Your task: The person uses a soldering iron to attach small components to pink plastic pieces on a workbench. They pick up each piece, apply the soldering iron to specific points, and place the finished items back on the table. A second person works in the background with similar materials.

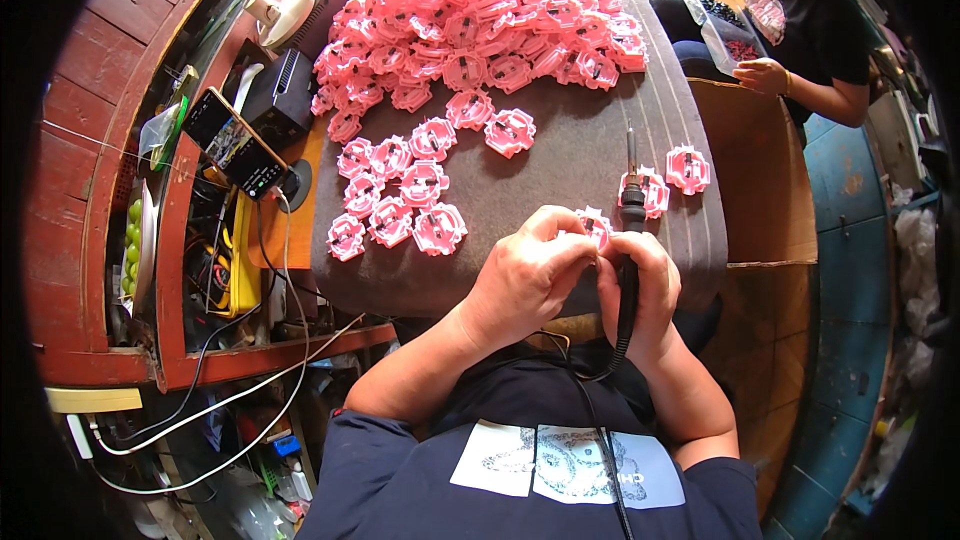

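Observation:
Close to my body, my left hand (pixel 530 270) is closed around a small pink plastic part (pixel 594 226), pinching it by its near side. My right hand (pixel 643 285) has a soldering iron (pixel 631 202) in its grip, the thin tip pointing away from me and the cord running down over my lap. The fingertips of both hands meet at the near edge of the pink part; what lies between them is too small to make out. Two similar pink parts, one partly behind the iron (pixel 656 195) and one farther right (pixel 688 170), lie on the grey mat (pixel 560 185).
A big heap of pink parts (pixel 470 30) covers the mat's far end, with several more (pixel 390 220) spread at its left. A phone (pixel 235 145) stands on the left beside a black box (pixel 277 90). White cables (pixel 300 340) hang there. Another person (pixel 830 50) sits beyond a cardboard box (pixel 750 180).

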A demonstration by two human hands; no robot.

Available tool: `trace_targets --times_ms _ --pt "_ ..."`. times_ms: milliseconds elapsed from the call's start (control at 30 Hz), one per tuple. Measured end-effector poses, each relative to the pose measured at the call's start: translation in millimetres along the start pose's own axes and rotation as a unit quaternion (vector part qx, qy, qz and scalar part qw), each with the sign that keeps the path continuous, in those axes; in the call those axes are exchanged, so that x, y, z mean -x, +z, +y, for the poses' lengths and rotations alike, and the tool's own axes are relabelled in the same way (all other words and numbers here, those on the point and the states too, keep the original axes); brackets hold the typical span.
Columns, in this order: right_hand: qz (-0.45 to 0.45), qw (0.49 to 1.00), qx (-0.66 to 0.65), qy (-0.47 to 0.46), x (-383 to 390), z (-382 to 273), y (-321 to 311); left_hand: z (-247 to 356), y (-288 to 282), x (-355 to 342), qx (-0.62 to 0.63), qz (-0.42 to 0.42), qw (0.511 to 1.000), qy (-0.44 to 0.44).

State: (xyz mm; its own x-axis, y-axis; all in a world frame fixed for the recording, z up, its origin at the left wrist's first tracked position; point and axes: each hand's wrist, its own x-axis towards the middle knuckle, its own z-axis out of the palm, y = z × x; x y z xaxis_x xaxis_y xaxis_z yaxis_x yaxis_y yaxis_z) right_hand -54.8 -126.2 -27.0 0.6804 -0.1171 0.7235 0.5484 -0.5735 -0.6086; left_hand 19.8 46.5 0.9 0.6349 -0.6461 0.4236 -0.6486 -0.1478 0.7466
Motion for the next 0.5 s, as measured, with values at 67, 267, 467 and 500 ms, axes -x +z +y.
trace_targets --times_ms 67,267,467,500 --pt "0.000 1.000 0.003 -0.001 -0.1 0.6 0.8 -0.3 -1.6 -2.4 -0.006 0.003 1.000 0.009" --pt "0.028 0.999 0.018 -0.025 4.9 0.4 1.8 2.5 -1.8 -2.1 -0.026 0.010 1.000 0.001" --pt "0.001 0.992 0.054 -0.111 3.6 -6.4 1.8 3.7 -1.9 -1.0 -0.022 0.017 1.000 0.001" --pt "0.003 0.993 0.059 -0.106 5.2 -5.8 2.3 2.6 -1.1 -0.7 -0.018 0.021 1.000 0.001"
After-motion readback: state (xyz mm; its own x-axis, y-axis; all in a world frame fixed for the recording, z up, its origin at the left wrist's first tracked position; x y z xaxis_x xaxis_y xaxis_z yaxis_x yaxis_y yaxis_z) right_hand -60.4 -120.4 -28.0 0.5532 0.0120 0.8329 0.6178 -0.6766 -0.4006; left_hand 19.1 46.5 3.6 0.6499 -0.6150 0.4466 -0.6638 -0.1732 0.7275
